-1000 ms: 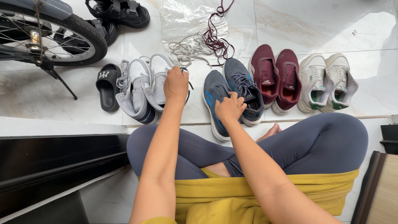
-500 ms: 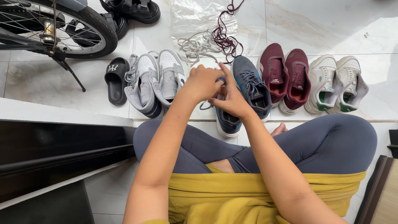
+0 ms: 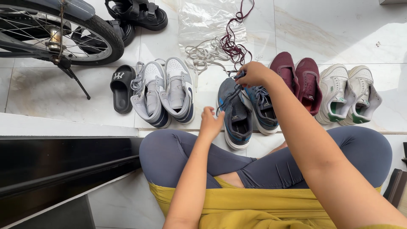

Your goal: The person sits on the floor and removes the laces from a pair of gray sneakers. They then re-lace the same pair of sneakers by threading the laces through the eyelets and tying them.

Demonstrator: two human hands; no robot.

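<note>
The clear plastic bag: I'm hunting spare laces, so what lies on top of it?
On the clear plastic bag lie tangled grey laces and maroon laces. Whether anything lies inside cannot be told.

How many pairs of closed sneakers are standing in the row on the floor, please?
4. From left: the grey-white pair, the dark grey pair under the hands, the maroon pair partly behind the right arm, the white-green pair.

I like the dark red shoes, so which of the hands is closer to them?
The right hand. It is raised just left of the dark red shoes, pinching a dark lace. The left hand is lower and farther left, beside the grey-blue sneaker.
</note>
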